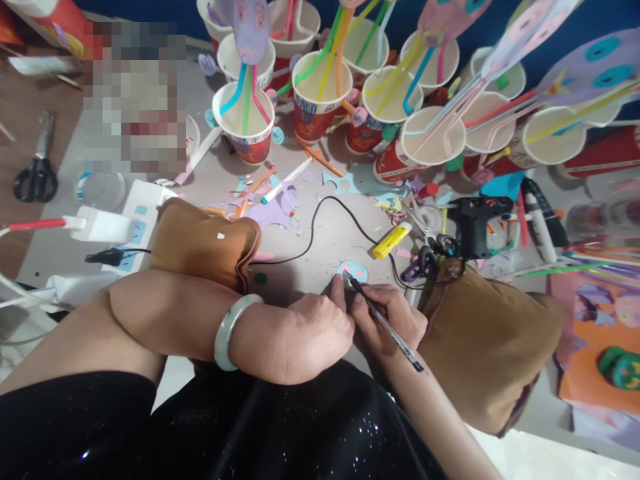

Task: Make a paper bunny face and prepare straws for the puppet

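Centrally, the right hand (403, 315) holds a slim pen (400, 341) at rounded paper (356, 267).

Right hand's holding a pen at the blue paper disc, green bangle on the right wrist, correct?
No, the head view shows the green bangle on the left wrist; the right hand does hold a pen at the blue paper disc.

Single head-worn view, facing forward and down — near, over the hands (316, 328) and tabletop (337, 233)
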Demonstrator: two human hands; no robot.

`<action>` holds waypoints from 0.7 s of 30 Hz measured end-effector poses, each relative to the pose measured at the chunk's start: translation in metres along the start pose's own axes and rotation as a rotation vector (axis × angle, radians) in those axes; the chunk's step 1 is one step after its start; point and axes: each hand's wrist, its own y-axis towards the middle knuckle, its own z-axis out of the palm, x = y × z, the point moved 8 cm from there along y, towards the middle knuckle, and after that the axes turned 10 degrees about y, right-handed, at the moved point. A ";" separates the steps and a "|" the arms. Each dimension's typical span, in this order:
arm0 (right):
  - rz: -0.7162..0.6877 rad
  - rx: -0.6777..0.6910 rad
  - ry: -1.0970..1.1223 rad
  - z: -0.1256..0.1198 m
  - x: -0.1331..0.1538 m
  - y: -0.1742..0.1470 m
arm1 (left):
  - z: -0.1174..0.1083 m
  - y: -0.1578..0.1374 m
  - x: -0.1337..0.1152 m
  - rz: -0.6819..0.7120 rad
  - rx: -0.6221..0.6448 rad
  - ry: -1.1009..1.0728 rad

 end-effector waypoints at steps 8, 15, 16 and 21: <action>-0.018 0.008 -0.020 0.001 0.001 0.001 | -0.011 -0.005 0.004 0.027 -0.066 0.042; 0.006 0.031 -0.026 0.001 0.000 0.002 | -0.017 -0.004 0.007 0.048 0.015 0.052; 0.002 0.032 -0.026 0.001 0.001 0.002 | -0.018 -0.005 0.007 0.073 0.031 0.059; -0.022 0.032 -0.024 0.002 0.003 0.003 | -0.026 -0.009 0.008 0.168 0.099 0.101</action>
